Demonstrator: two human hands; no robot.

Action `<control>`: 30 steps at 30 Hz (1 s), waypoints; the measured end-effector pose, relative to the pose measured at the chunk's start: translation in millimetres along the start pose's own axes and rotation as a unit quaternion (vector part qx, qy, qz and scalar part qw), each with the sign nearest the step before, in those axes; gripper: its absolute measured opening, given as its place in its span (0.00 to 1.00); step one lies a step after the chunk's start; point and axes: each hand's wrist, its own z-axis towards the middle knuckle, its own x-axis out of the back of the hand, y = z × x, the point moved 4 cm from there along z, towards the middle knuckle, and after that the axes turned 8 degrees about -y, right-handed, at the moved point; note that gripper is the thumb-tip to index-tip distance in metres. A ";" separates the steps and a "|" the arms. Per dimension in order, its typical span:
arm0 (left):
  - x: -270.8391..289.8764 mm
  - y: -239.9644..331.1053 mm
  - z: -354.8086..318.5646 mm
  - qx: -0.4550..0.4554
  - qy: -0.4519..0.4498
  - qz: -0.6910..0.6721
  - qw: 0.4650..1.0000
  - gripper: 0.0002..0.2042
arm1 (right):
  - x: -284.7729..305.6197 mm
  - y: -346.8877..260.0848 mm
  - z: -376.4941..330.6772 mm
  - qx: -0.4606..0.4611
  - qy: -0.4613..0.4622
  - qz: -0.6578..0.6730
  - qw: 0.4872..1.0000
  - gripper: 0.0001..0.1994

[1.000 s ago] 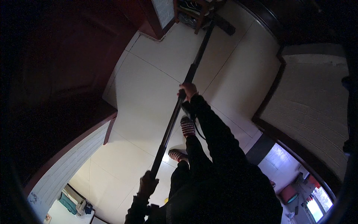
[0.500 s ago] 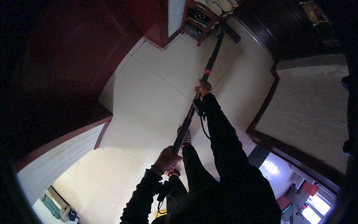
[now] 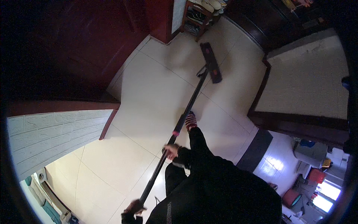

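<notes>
A flat mop (image 3: pixel 191 98) with a long black pole and a pink ring slants from the lower left up to the middle of the view. My left hand (image 3: pixel 135 207) is closed around the pole's near end at the lower edge. Farther up, just below the pink ring, my right hand (image 3: pixel 171 151) grips the pole. The dark rectangular mop head (image 3: pixel 211 62) appears tilted, with its reddish spots showing; whether it touches the floor I cannot tell. My foot in a striped red and white slipper or sock (image 3: pixel 190 120) stands beside the pole.
Pale tiles cover the floor (image 3: pixel 149 93). A wooden shoe rack (image 3: pixel 192 22) with several shoes stands at the far end. Dark red wood panels (image 3: pixel 74 48) rise on the left, a white brick-patterned wall (image 3: pixel 63 130) below them. At the lower right, a doorway shows a red bucket (image 3: pixel 291 198).
The mop has been drawn back toward me, its head leaving the shoe rack and turning. Both hands have moved nearer and to the left, and my view has shifted slightly.
</notes>
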 end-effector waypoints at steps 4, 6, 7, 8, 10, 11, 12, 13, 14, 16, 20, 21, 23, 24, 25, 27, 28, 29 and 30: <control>-21.5 -74.3 -75.6 0.113 0.052 -0.020 0.992 0.04 | -45.9 51.7 -16.5 -0.065 -0.062 0.104 0.990 0.10; -24.2 -72.1 -99.0 0.179 0.087 0.021 0.980 0.04 | -42.0 51.4 -18.1 -0.023 -0.015 0.160 0.987 0.14; -22.2 -59.2 -101.1 0.176 0.096 0.028 0.979 0.05 | -37.5 47.3 -16.1 -0.018 -0.013 0.161 0.987 0.15; -19.7 -44.6 -98.5 0.163 0.107 0.032 0.980 0.06 | -31.5 39.6 -12.3 0.005 -0.014 0.152 0.988 0.15; -7.9 3.7 -85.3 0.122 0.126 0.046 0.983 0.08 | -8.9 10.5 -5.6 0.030 -0.043 0.147 0.988 0.15; -1.6 31.2 -75.6 0.096 0.131 0.052 0.985 0.10 | 11.6 -13.7 -3.8 0.121 0.056 0.101 0.986 0.13; 3.1 62.5 -64.0 0.070 0.130 0.050 0.988 0.11 | 25.8 -40.7 -7.9 0.238 0.094 0.091 0.962 0.12; 5.1 98.2 -51.8 0.041 0.122 0.053 0.990 0.12 | 48.6 -71.7 -11.2 0.251 0.159 0.099 0.950 0.11; 7.8 134.9 -40.0 0.029 0.098 0.009 0.995 0.12 | 67.4 -103.3 -21.6 0.317 0.117 0.145 0.930 0.11; 10.1 218.5 -16.2 0.021 0.068 -0.020 0.997 0.12 | 115.7 -179.4 -47.9 0.373 0.102 0.166 0.907 0.11; 14.2 405.8 21.5 -0.065 0.023 -0.055 0.996 0.12 | 205.6 -335.2 -119.9 0.436 0.075 0.252 0.861 0.15; 16.7 447.2 29.9 -0.075 0.022 -0.103 0.992 0.12 | 224.7 -372.0 -135.1 0.447 0.043 0.256 0.856 0.16; 24.5 520.2 37.6 -0.090 0.051 -0.096 0.990 0.12 | 255.5 -432.3 -159.6 0.421 0.048 0.360 0.831 0.16; 28.7 556.0 45.2 -0.079 0.051 -0.073 0.993 0.12 | 269.8 -463.3 -172.3 0.443 0.052 0.338 0.828 0.16; 31.1 593.3 49.9 -0.119 0.022 -0.071 0.990 0.12 | 284.9 -489.9 -185.0 0.449 0.069 0.332 0.827 0.15; 36.7 652.6 61.5 -0.102 0.046 -0.025 0.993 0.12 | 306.3 -531.3 -207.7 0.483 0.068 0.316 0.814 0.15; 36.8 681.0 66.7 -0.121 0.041 -0.007 0.992 0.12 | 314.5 -547.6 -218.6 0.511 0.049 0.303 0.803 0.15; 36.9 704.2 72.0 -0.115 0.043 0.020 0.992 0.11 | 322.3 -560.7 -226.8 0.537 0.030 0.292 0.791 0.15; 33.1 726.1 75.6 -0.165 0.019 -0.022 0.986 0.10 | 330.1 -570.3 -233.5 0.536 0.020 0.302 0.788 0.16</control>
